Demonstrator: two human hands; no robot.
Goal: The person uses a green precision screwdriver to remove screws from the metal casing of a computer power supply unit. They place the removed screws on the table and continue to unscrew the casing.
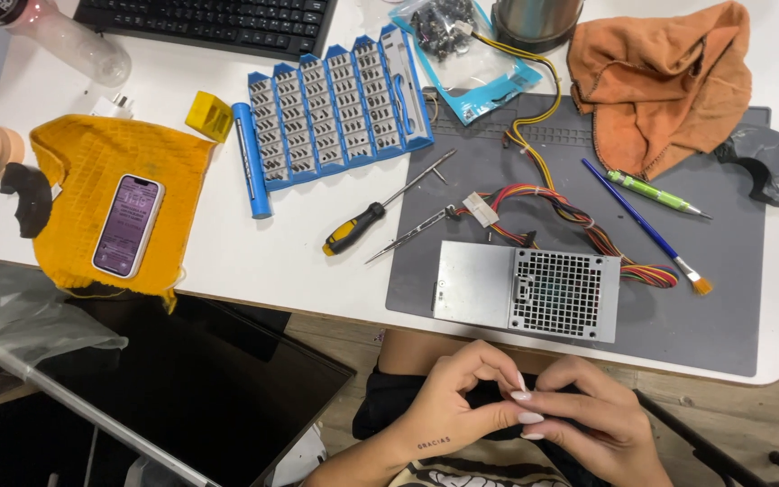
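Below the table's front edge, over my lap, my left hand (451, 404) and my right hand (588, 419) meet. Their fingertips touch around (520, 401). My left thumb and forefinger curl into a loop, and my right fingers lie against them. Whether something small sits between the fingertips is hidden. Closest on the table is a grey metal power supply box (525, 290) with a vent grille, lying on a grey work mat (732, 307). A bundle of coloured wires (588, 230) runs from it.
On the white table lie a yellow-and-black screwdriver (353, 230), tweezers (407, 236), a blue compartment tray (335, 104), a blue brush (646, 225), a green pen (655, 192), an orange cloth (669, 77) and a phone (128, 225) on a yellow cloth (74, 162). A black panel (182, 388) stands at the lower left.
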